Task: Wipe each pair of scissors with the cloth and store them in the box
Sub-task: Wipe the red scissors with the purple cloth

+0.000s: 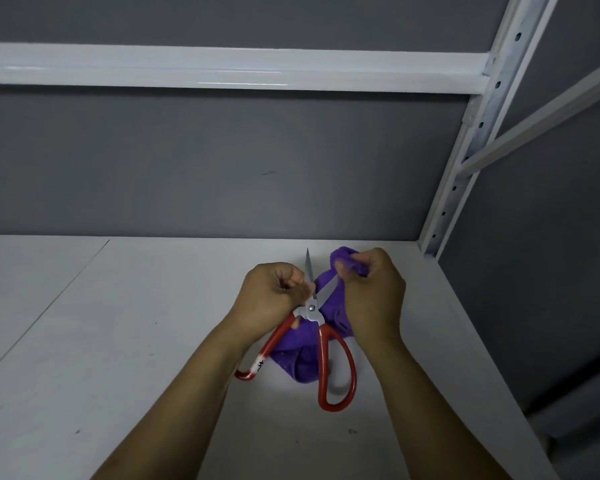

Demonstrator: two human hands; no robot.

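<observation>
The scissors were held open just above the white shelf, slightly right of the middle of the view; their blades formed a narrow V, one pointing straight away from the person with its tip bare, the other slanting up to the right; the two red handles spread toward the person, the left one carrying a small white label near its end, the right one a long loop hanging over the shelf; whether either handle touched the board could not be told.

The purple cloth lay bunched beneath the scissors and ran up over the slanted blade, hiding its tip; a fold of it stuck out above the right hand.

The left hand had its fingers curled and pressed together, gripping the scissors at the base of the straight blade, just beside the pivot screw; the right hand had its fingers curled tight, pinching the cloth around the slanted blade; both forearms reached in from the lower edge.

Behind the shelf stood a grey wall; a white beam crossed it higher up and met a white post with a row of holes at the right; a slanted bar joined that post.
</observation>
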